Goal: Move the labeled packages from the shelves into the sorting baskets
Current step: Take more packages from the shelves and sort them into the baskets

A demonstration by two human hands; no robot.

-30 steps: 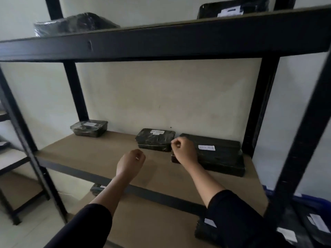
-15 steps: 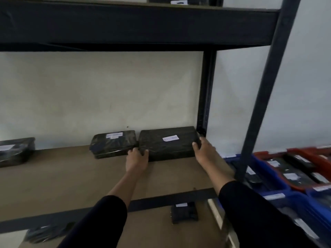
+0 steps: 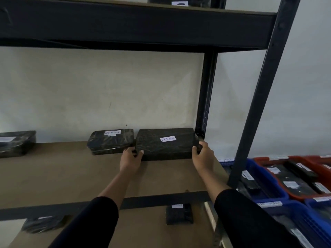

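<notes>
A large black wrapped package with a white RETURN label lies at the back right of the middle shelf. My left hand grips its front left corner and my right hand grips its front right corner. The package rests on the shelf board. A smaller black package, also labeled RETURN, lies just left of it, touching or nearly so. Blue sorting baskets and red sorting baskets, holding several labeled packages, stand low at the right.
Another black package sits at the shelf's far left. Two small packages lie on the lower shelf. A black upright post stands between the shelf and the baskets. The upper shelf beam hangs overhead.
Both hands reached forward from mid-shelf to the large package and closed on its two front corners. The view swung right, bringing the baskets into sight.
</notes>
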